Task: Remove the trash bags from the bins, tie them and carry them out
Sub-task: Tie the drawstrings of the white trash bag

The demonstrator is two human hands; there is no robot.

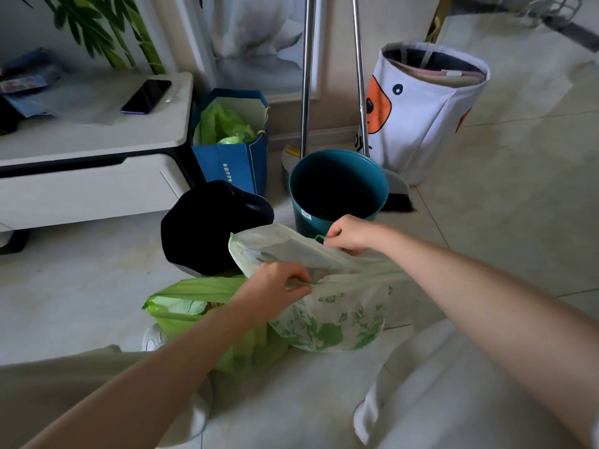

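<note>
Two bins side by side on the floor (518, 176), lidded bin (207, 228) left of open bin (337, 186), paper bag (233, 157) behind, trash bag (324, 286) in front, phone (146, 96) on cabinet (90, 176) far left.

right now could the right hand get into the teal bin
Probably yes: the teal bin stands open just beyond the right hand, nothing between, but its grip is shut on the printed bag.

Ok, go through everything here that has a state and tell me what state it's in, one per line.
Teal bin: upright, no liner.
Black bin: tipped over, no liner.
White printed bag: untied, mouth held apart.
Left hand: gripping its near edge.
Right hand: gripping its far edge.
Green bag: on floor, untied.
</note>
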